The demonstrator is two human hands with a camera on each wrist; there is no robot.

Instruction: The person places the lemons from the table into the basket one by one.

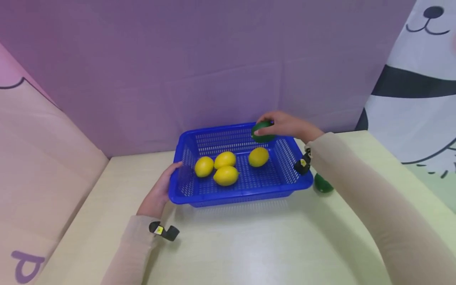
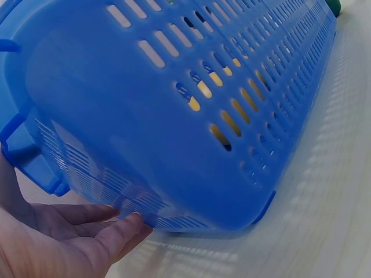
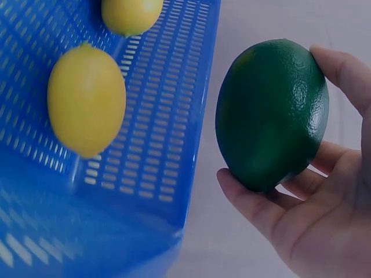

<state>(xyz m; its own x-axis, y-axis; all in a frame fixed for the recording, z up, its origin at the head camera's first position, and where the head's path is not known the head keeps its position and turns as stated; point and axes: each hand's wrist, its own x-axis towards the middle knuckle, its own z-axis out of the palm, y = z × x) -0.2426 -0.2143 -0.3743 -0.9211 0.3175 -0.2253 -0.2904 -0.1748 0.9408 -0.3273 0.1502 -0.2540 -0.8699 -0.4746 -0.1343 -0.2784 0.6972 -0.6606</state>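
A dark green lime is pinched between the thumb and fingers of my right hand, over the far right part of a blue plastic basket. The right wrist view shows the lime beside the basket's rim. Inside lie several yellow lemons: three grouped at the left, among them one lemon, and a single lemon on the right. My left hand holds the basket's left end, one digit over the rim. In the left wrist view, its fingers touch the slotted outer wall.
Another green lime lies on the pale table just right of the basket, partly hidden by the right sleeve. A purple cloth backdrop rises behind the basket. Printed panels stand at both sides.
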